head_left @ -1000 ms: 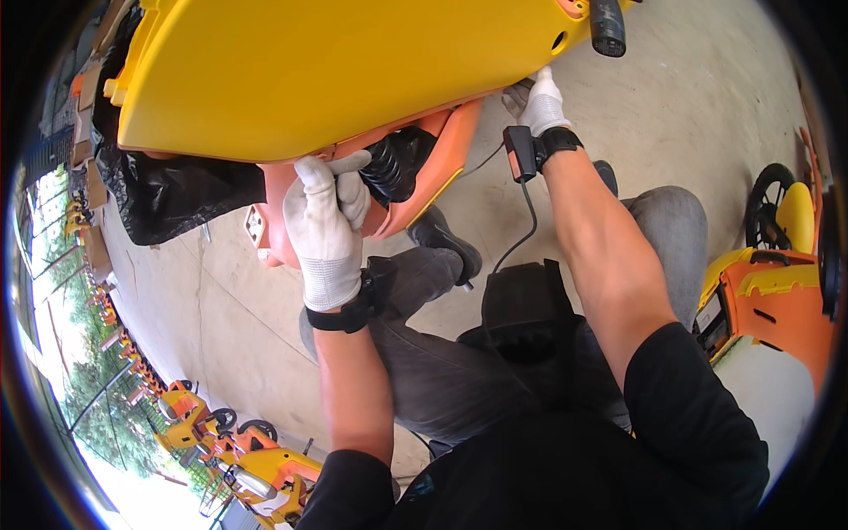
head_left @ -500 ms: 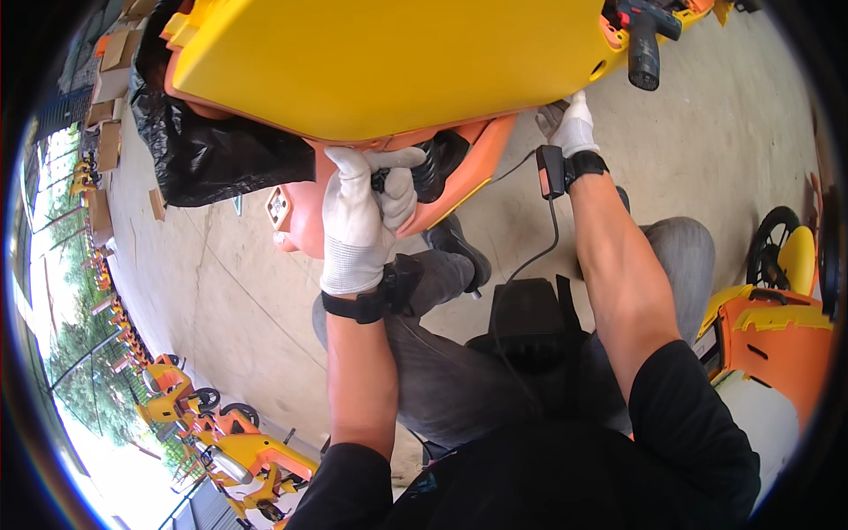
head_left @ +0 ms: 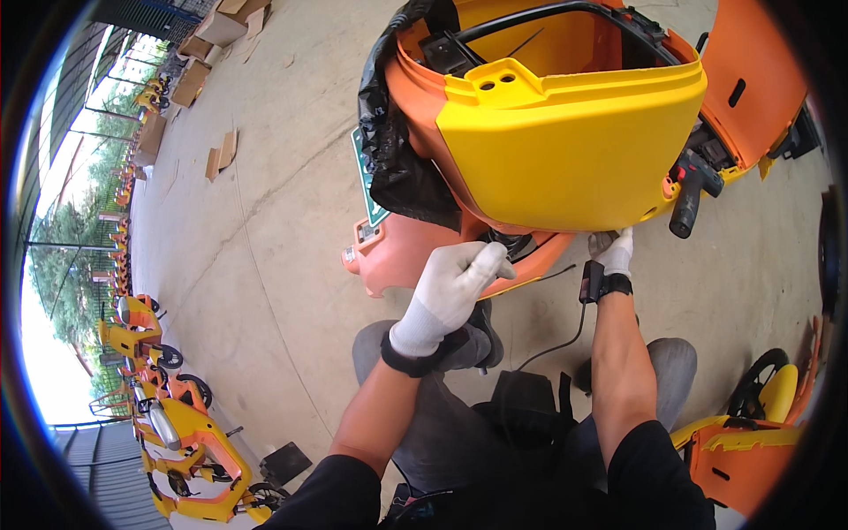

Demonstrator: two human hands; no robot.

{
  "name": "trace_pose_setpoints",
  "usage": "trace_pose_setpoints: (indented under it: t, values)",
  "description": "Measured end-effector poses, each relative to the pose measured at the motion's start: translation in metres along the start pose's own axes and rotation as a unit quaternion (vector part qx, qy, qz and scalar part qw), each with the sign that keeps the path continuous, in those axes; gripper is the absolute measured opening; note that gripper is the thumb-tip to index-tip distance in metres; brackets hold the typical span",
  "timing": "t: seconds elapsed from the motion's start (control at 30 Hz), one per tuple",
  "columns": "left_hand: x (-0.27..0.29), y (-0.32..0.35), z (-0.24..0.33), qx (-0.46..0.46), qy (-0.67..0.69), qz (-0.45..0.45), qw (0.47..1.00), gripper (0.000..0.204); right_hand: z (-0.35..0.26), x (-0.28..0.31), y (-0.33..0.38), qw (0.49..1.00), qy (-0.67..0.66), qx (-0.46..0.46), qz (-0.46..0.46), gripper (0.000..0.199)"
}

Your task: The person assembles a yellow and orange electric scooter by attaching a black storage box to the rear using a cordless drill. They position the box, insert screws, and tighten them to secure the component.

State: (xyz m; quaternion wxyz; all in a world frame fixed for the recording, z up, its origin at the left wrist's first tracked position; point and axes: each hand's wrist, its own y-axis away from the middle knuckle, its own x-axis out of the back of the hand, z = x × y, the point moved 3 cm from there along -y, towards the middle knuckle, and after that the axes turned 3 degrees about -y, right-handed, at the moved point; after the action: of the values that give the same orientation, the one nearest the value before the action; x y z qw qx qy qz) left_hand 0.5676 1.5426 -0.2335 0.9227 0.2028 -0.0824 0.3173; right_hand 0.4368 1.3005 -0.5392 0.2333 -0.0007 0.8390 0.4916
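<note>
A yellow body panel [head_left: 565, 155] covers the side of an orange scooter, leaning over my lap. My left hand [head_left: 450, 287], in a white glove, is just below the orange lower edge, beside a dark opening. Its fingers are curled with thumb and forefinger together; anything inside is hidden. My right hand [head_left: 614, 252], also gloved, is at the panel's lower right edge with its fingers bent against it, their tips out of sight. A black cordless drill [head_left: 693, 194] rests on the scooter, above and right of that hand.
Black plastic sheeting [head_left: 411, 181] drapes the scooter's left side. A cable runs from a small box [head_left: 592, 281] at my right wrist. More scooters [head_left: 190, 442] stand at lower left; an orange-yellow body part [head_left: 742, 464] is at lower right. Cardboard [head_left: 223, 155] lies on the floor.
My view has shifted, showing more of the scooter's top. My left hand has drawn back from the orange lower edge and turned, its forefinger now folded in. The right hand stays at the panel edge.
</note>
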Motion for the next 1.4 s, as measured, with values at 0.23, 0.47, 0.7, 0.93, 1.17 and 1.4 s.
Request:
trace_pose_setpoints:
  t: [0.23,0.47,0.7,0.93,1.17,1.4]
  values:
    - [0.035,0.018,0.092,-0.263,-0.079,0.305,0.912,0.03,0.0,0.005,-0.008,1.0,0.001,-0.008,0.019,0.056]
    - [0.061,-0.022,0.137,-0.299,-0.34,0.284,0.845,0.031,0.001,-0.003,-0.007,1.0,-0.007,-0.013,0.016,0.055]
    - [0.059,-0.057,0.154,-0.305,-0.435,0.181,0.828,0.029,-0.005,-0.005,-0.005,0.999,-0.026,-0.024,0.018,0.052]
    - [0.068,-0.082,0.158,-0.396,-0.372,0.259,0.799,0.031,0.0,-0.017,0.017,0.995,-0.079,-0.049,0.03,0.05]
    - [0.059,-0.083,0.163,-0.321,-0.439,0.276,0.793,0.037,0.005,-0.007,-0.048,0.982,-0.179,-0.058,-0.032,0.029]
    - [0.076,-0.114,0.172,-0.39,-0.355,0.245,0.814,0.034,0.024,0.001,-0.057,0.983,-0.159,-0.06,-0.072,0.025]
